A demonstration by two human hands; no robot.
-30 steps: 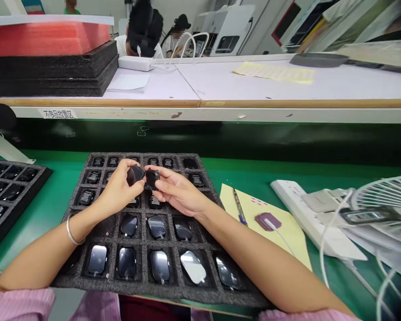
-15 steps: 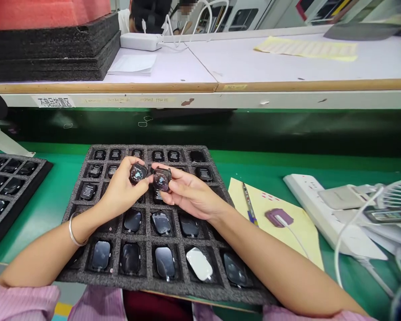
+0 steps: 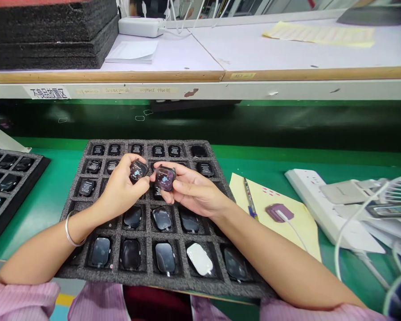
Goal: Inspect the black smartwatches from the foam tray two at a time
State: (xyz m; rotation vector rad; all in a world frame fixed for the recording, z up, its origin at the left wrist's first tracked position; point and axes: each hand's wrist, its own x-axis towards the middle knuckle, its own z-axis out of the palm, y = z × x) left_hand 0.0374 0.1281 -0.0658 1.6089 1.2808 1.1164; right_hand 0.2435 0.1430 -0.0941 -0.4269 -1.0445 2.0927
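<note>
My left hand (image 3: 122, 187) is closed around a small black watch body (image 3: 137, 170) with its lit screen facing me. My right hand (image 3: 190, 192) pinches a second black watch body (image 3: 165, 178), its screen lit too. Both hands hover over the middle of a black foam tray (image 3: 147, 276) whose pockets hold several more black watch bodies, some face up, some face down. A silver bangle (image 3: 69, 229) rings my left wrist.
A second foam tray (image 3: 6, 183) lies at the left. To the right are a yellow sheet (image 3: 300, 227) with a pen (image 3: 249, 198) and a purple charger puck (image 3: 277, 211), a white power strip (image 3: 324, 209) and cables. A raised shelf (image 3: 200, 76) runs behind.
The two watch bodies have been turned so that their lit screens face me. The view has tilted downward a little; my hands stay over the tray's middle.
</note>
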